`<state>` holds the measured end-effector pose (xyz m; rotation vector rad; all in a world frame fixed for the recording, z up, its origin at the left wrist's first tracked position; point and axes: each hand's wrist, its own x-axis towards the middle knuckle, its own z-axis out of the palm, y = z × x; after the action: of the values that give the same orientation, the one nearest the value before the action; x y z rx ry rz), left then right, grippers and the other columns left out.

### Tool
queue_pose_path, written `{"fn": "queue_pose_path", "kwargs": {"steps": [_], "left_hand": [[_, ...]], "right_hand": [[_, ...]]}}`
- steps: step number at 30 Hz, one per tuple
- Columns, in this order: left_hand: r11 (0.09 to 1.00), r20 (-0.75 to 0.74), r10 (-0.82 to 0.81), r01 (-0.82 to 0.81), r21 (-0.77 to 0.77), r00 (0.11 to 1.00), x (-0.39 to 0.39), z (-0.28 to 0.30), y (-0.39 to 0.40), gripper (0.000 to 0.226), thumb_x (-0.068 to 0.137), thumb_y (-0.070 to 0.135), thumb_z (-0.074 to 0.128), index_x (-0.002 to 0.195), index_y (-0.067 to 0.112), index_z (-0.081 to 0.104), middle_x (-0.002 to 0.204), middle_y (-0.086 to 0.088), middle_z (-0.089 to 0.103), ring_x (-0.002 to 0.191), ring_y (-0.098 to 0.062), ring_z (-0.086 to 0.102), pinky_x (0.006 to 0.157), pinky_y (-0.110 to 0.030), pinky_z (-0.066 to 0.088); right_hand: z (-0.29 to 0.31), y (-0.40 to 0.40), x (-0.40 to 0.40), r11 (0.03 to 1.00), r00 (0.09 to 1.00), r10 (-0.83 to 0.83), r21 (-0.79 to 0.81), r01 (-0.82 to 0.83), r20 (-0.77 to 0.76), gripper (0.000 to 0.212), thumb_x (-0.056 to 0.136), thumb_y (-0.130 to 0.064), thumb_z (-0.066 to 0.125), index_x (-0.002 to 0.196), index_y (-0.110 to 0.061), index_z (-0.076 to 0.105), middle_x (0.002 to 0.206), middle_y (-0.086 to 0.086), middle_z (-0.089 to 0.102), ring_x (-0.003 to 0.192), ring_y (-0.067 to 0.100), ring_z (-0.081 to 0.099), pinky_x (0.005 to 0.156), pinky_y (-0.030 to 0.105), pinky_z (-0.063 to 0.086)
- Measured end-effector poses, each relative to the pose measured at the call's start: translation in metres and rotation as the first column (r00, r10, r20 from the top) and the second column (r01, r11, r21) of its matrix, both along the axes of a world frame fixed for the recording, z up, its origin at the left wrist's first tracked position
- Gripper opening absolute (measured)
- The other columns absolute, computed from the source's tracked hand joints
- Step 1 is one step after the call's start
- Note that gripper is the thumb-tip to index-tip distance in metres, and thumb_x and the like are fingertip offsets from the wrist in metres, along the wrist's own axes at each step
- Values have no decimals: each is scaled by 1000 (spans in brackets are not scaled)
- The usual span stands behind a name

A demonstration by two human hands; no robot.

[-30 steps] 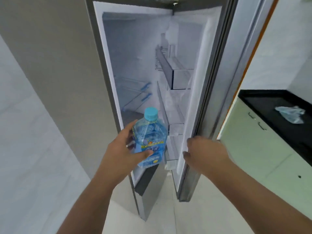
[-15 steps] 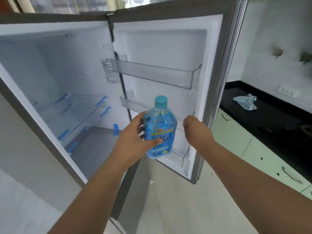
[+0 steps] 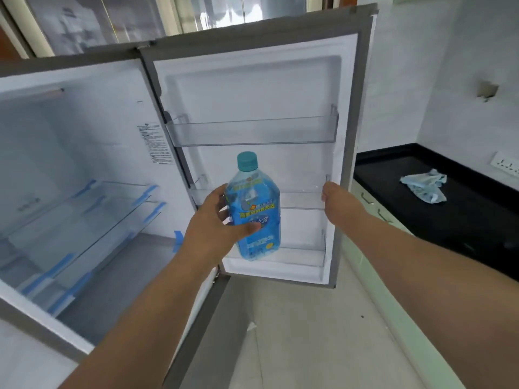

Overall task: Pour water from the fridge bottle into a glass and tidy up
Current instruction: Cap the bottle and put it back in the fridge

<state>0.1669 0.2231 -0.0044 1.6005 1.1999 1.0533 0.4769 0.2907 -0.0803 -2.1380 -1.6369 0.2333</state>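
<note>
My left hand (image 3: pixel 213 228) grips a clear blue water bottle (image 3: pixel 257 217) with a teal cap, upright, in front of the open fridge door (image 3: pixel 252 88). The bottle hangs level with the door's middle shelf (image 3: pixel 297 200) and lower shelf (image 3: pixel 297 258). My right hand (image 3: pixel 337 199) holds the door at its inner right rim, by the right end of the middle shelf, with fingers curled. No glass is in view.
The fridge interior (image 3: pixel 84 169) stands open at left with bare glass shelves. To the right runs a black counter (image 3: pixel 449 209) with a crumpled blue cloth (image 3: pixel 424 188) over pale green cabinets (image 3: pixel 376 209). A wall socket (image 3: pixel 505 164) sits above it.
The fridge door has swung wide open under my right hand. My left hand has carried the bottle right, from the fridge opening to the front of the door shelves.
</note>
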Motion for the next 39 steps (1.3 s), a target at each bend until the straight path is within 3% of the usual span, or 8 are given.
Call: {"fn": "queue_pose_path", "kwargs": {"steps": [8,14,16,18,20,23,28,39], "left_hand": [[993,80,117,-118,7,990,-11,-8,2,76,72,4,92,135,30,57,119,14,75,108,-3,73,77,-18,61],[974,-7,227,-227,9,974,-65,-30,10,79,74,13,91,140,32,53,123,15,73,113,-2,71,83,-20,61],[970,-56,242,-242,7,969,-88,-42,15,80,73,17,92,141,35,52,123,17,73,116,-2,70,93,-28,61],[966,-85,256,-257,1,963,-111,-58,21,83,72,17,93,141,38,51,126,19,71,119,-5,69,100,-35,58],[961,-110,274,-276,-8,955,-131,-74,28,86,69,22,94,141,40,50,129,21,69,122,-6,67,105,-39,56],[945,-121,323,-326,-10,939,-158,-98,38,87,68,21,96,135,49,48,126,29,67,121,-2,67,106,-35,55],[932,-125,354,-361,-39,927,-189,-128,57,87,71,19,95,134,49,43,131,19,65,120,-1,66,100,-20,55],[755,-145,609,-626,-194,780,-220,-172,75,86,78,15,91,131,60,39,134,26,58,124,-5,63,90,-22,60]], "right_hand": [[-16,46,38,1000,984,17,20,-21,176,43,93,-3,50,134,-11,58,136,11,62,114,37,59,95,42,51],[-18,15,-72,844,977,176,491,-214,122,49,84,-25,62,133,-21,64,140,0,58,128,33,48,107,40,39],[-23,12,-115,878,903,392,366,-309,-178,50,88,-20,62,136,-31,61,140,-12,53,129,18,50,101,27,42],[-33,12,-156,858,628,431,81,-507,-648,65,92,-7,63,137,-52,52,143,-21,52,124,3,59,83,19,50],[-50,17,-188,720,434,369,-42,-692,-822,84,91,5,61,138,-63,44,143,-28,54,122,-3,62,82,21,54],[-72,30,-231,602,372,348,-99,-792,-861,93,84,6,68,149,-53,37,139,-15,63,124,-1,63,94,32,59],[-105,67,-286,618,307,299,-62,-784,-904,83,76,-3,82,147,-27,48,143,-8,61,120,19,69,105,50,54],[-184,151,-361,402,225,194,-132,-906,-955,76,78,10,79,140,-28,57,146,-10,61,117,21,71,103,45,56]]}}
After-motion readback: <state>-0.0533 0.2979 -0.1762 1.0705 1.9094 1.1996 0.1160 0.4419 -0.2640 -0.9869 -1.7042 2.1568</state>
